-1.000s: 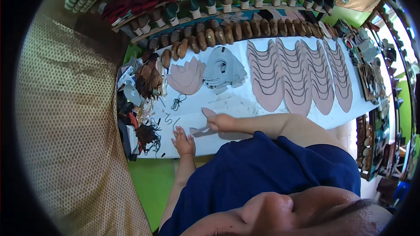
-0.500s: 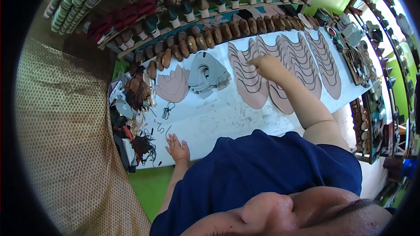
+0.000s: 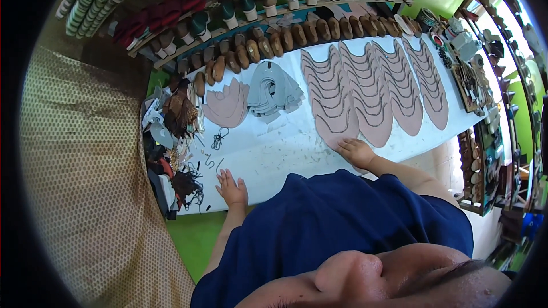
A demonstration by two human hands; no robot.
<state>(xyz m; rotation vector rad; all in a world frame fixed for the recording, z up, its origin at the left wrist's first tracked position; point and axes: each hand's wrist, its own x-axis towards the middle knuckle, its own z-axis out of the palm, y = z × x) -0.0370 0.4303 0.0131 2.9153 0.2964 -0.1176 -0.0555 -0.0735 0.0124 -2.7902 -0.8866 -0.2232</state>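
Note:
My left hand (image 3: 232,188) lies flat near the table's front edge with its fingers spread, holding nothing. Close by are a few dark thread scraps and a small tangle of black cord (image 3: 218,138). My right hand (image 3: 355,153) rests at the near end of the leftmost row of overlapping pinkish leather pieces (image 3: 333,94); its fingers are stretched out and touch the lowest piece or the table beside it. Further rows of the same dark-edged, curved pieces (image 3: 399,94) run alongside to the right.
Fanned pink pieces (image 3: 227,104) and a stack of grey cut pieces (image 3: 274,92) lie left of the rows on the white table (image 3: 268,165). Wooden shoe lasts (image 3: 299,35) line the back. Clutter (image 3: 185,120) crowds the left end, tools (image 3: 465,80) the right.
My right hand has come back from the far part of the leftmost row, where its finger pointed, down to that row's near end. My left hand has stayed in place.

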